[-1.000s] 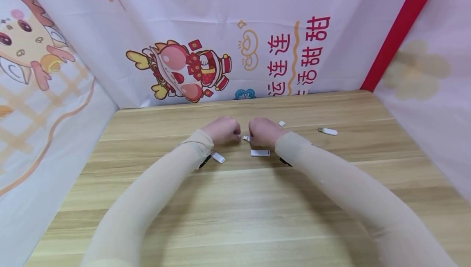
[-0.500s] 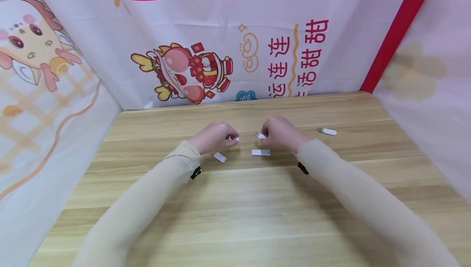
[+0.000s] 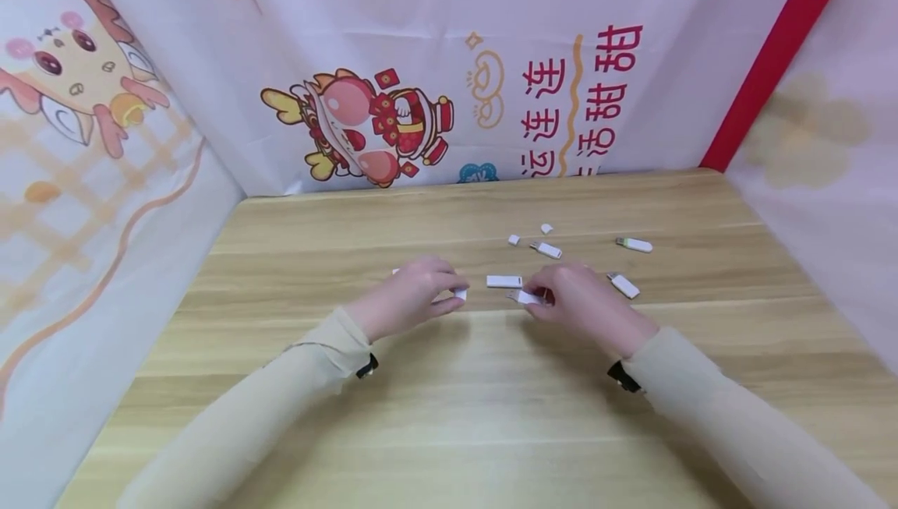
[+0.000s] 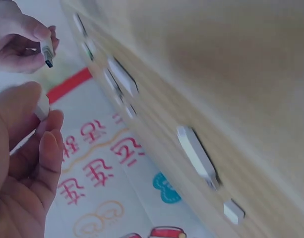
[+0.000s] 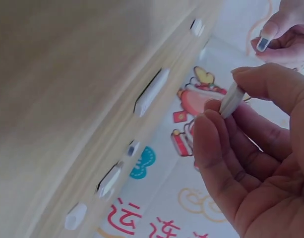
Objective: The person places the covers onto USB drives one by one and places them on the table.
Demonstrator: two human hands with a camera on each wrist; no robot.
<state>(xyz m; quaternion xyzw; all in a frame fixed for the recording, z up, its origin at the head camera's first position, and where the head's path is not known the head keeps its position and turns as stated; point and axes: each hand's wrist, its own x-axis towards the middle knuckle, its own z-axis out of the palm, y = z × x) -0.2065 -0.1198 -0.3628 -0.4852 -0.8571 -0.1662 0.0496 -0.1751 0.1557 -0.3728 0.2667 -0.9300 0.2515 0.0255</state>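
Note:
A small white cap (image 3: 460, 293) is pinched between the thumb and fingers of my left hand (image 3: 410, 296). Its hollow end shows in the right wrist view, where the cap (image 5: 264, 43) faces the other hand. My right hand (image 3: 582, 298) grips a white USB flash drive (image 3: 528, 298), whose bare plug points left towards the cap. A gap separates cap and plug. Just beyond the held drive lies a plain white flash drive (image 3: 503, 281) with no plug showing. Behind the left hand, the left wrist view shows an uncapped drive (image 4: 197, 154) and a loose cap (image 4: 233, 211).
Farther back lie an uncapped drive (image 3: 547, 249) and two loose caps, one left (image 3: 514, 240) and one behind (image 3: 546, 228). To the right are a green-trimmed drive (image 3: 634, 245) and another uncapped drive (image 3: 623, 285). A printed cloth (image 3: 421, 33) hangs along the table's (image 3: 491, 408) back edge.
Both hands have come nearer the front, the right one also moving rightward, still holding the cap and flash drive. Drives and caps behind the right hand are uncovered; the left hand now hides a drive.

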